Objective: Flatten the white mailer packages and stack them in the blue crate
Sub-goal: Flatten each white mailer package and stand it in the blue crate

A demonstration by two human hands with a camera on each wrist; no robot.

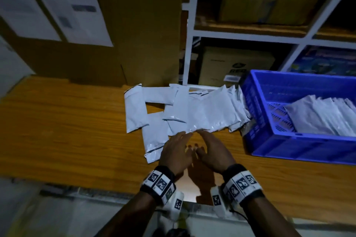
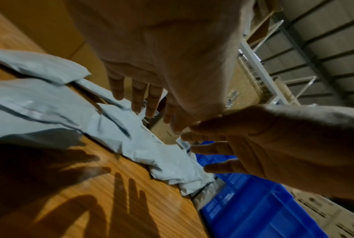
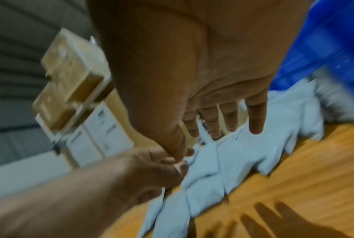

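Your two forearms reach forward from the near edge of the picture, each with a wrist band (image 1: 159,183) carrying black-and-white square markers. Your left hand (image 1: 176,153) and right hand (image 1: 212,152) hover side by side, palms down, above a wooden counter (image 1: 67,121). The fingers (image 2: 138,95) of both hands are spread and straight, holding nothing. The thumbs nearly meet between the hands; whether they touch cannot be told. Both hands cast finger shadows on the wood below them.

Just beyond your fingertips lies a loose pile of mailers (image 1: 202,113), white and crinkled, overlapping one another at odd angles. One mailer lies partly under your left hand. The pile's right end leans against the left wall of a crate (image 1: 256,113), which is blue and sits on the counter to your right. Inside the crate, more mailers (image 1: 323,115) lie overlapped against its right side.

Behind the pile stands a large box (image 1: 134,25) of brown cardboard, with white paper sheets stuck to its left face. To its right is a white metal shelf (image 1: 240,35) holding more cardboard boxes.
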